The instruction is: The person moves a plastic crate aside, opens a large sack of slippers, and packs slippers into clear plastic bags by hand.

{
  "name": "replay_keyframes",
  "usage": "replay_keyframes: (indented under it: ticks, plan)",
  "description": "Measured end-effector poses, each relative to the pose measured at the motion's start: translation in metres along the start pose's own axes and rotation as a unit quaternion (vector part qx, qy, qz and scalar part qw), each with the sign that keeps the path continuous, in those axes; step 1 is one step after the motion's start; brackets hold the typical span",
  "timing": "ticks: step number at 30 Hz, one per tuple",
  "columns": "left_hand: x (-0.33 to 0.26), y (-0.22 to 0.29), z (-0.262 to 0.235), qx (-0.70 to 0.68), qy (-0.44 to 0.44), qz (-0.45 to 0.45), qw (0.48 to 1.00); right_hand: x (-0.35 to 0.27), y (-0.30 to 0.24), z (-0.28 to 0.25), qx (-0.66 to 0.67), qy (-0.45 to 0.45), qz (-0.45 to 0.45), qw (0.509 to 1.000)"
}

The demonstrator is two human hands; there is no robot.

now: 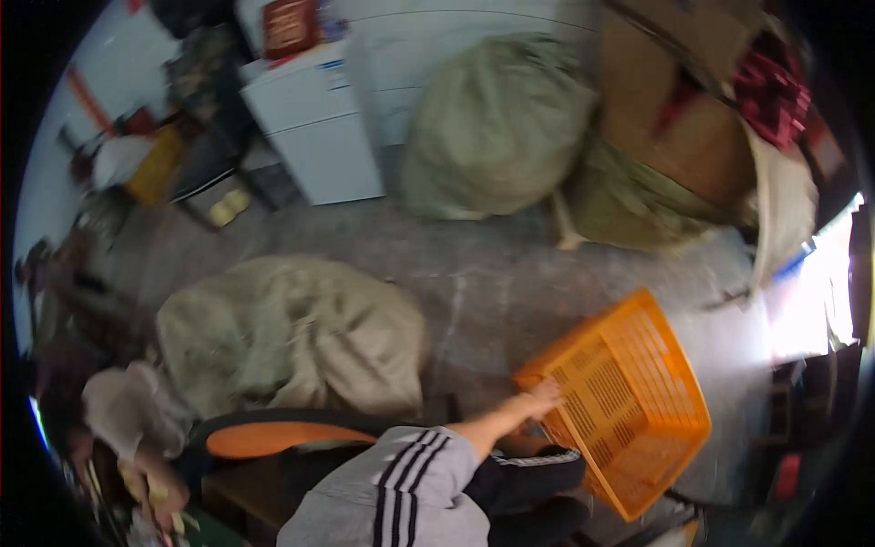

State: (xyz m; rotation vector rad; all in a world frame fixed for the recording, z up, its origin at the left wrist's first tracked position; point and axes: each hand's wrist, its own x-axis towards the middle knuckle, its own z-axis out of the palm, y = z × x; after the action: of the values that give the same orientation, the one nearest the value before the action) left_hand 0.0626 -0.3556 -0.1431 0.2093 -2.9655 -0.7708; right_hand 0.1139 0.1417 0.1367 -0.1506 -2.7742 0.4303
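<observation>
A beige sack (pixel 292 342) lay slumped on the grey floor (pixel 469 310), with a green sack (pixel 497 128) beyond it. The basket (pixel 643 365), bright orange plastic with slotted walls and a raised rim, sat tilted to the right of the beige sack. A white fridge (pixel 314 132) stood left of the green sack. The left hand (pixel 538 401), blurred, had its fingers (pixel 549 392) closed on the basket's left rim, so most of the basket lay right of them. Pale writing marked the red packet (pixel 292 27) atop the fridge; the fridge's small blue label (pixel 335 74) was unreadable.
</observation>
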Motion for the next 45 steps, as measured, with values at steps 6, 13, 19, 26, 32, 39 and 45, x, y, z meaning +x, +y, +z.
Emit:
replay_keyframes:
  ticks: [6, 13, 19, 26, 32, 39, 45]
  plan:
    - [-0.018, 0.013, -0.023, -0.114, -0.057, -0.108, 0.986, 0.043, -0.069, 0.071, 0.135, -0.136, -0.276, 0.942]
    - [0.013, -0.011, -0.053, -0.218, 0.167, -0.369, 0.888, 0.116, -0.083, 0.233, 0.257, -0.365, -0.161, 0.88]
    - [0.045, -0.041, -0.032, -0.284, -0.004, -0.436, 0.854, 0.187, -0.029, 0.365, 0.444, -0.482, 0.33, 0.68]
    - [0.041, -0.087, 0.033, -0.357, 0.085, -0.477, 0.799, 0.185, -0.047, 0.467, 0.473, -0.426, 0.549, 0.542]
    - [0.086, -0.077, -0.002, -0.412, 0.061, -0.572, 0.707, 0.221, -0.054, 0.446, 0.536, -0.46, 0.485, 0.516]
    - [0.171, 0.001, -0.142, -0.32, 0.033, -0.486, 0.813, 0.318, -0.064, 0.392, 0.475, -0.496, 0.339, 0.643]
    - [0.188, 0.056, -0.251, -0.262, -0.013, -0.527, 0.808, 0.427, -0.118, 0.374, 0.528, -0.487, 0.399, 0.569]
